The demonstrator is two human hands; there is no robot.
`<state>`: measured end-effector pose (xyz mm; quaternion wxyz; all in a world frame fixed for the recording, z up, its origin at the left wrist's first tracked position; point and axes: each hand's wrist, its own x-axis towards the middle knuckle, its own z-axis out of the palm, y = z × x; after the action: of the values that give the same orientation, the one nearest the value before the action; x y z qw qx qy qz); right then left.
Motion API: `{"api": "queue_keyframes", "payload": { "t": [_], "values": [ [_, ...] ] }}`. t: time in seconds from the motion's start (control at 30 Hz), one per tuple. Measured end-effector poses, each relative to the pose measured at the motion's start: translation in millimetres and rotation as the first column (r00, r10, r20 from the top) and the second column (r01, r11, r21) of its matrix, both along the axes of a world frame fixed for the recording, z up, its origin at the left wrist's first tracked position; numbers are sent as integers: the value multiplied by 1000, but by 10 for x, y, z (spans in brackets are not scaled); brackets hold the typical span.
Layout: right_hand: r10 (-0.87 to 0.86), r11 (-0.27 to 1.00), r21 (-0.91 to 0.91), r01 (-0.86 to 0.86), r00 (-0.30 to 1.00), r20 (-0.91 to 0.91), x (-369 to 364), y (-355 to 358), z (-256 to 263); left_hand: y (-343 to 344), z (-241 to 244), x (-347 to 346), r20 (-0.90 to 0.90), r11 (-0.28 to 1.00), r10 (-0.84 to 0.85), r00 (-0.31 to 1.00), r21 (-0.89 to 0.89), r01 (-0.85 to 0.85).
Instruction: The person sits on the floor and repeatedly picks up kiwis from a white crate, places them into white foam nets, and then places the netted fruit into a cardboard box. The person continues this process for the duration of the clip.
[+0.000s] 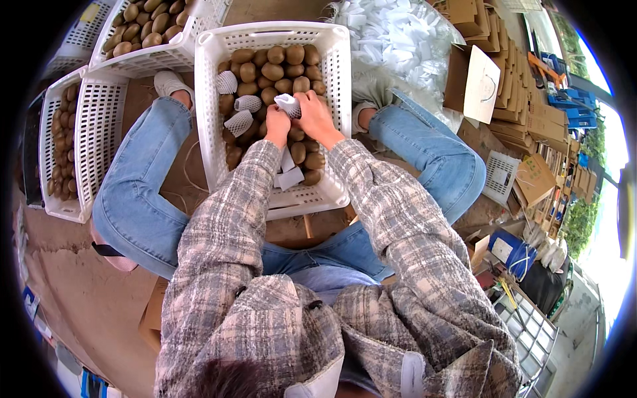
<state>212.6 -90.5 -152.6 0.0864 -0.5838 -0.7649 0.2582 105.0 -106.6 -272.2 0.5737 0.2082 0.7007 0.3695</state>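
Note:
Before me stands a white plastic crate (272, 32) of brown kiwifruit (272, 71). Over its middle, my left hand (278, 122) and my right hand (316, 118) hold a white foam net sleeve (287, 104) between them. How much fruit is inside that sleeve is hidden by my fingers. Several netted kiwifruit lie at the crate's left side, among them one by the upper wall (227, 82), another below it (248, 103) and a third lower down (239, 123). Flat, unused foam sleeves (289, 178) rest on the fruit below my wrists.
More kiwifruit crates stand at upper left (185, 52) and far left (102, 144). A clear plastic bag of white foam sleeves (398, 45) lies beyond my right knee. An open cardboard box (480, 84) and stacked flattened cartons (512, 74) are to its right.

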Motion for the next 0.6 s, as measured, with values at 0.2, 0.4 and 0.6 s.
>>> {"api": "queue_keyframes", "payload": {
  "t": [0.2, 0.4, 0.6],
  "values": [
    [-109, 994, -56, 94, 875, -471, 206, 48, -36, 114, 788, -130, 486, 1000, -30, 873, 22, 22],
    [-588, 801, -553, 231, 478, -652, -62, 155, 746, 242, 1268, -272, 288, 903, -133, 948, 430, -4],
    [-403, 909, -363, 202, 644, -650, -12, 62, 1000, 108, 1732, -296, 85, 845, -158, 984, 527, 90]
  ]
}}
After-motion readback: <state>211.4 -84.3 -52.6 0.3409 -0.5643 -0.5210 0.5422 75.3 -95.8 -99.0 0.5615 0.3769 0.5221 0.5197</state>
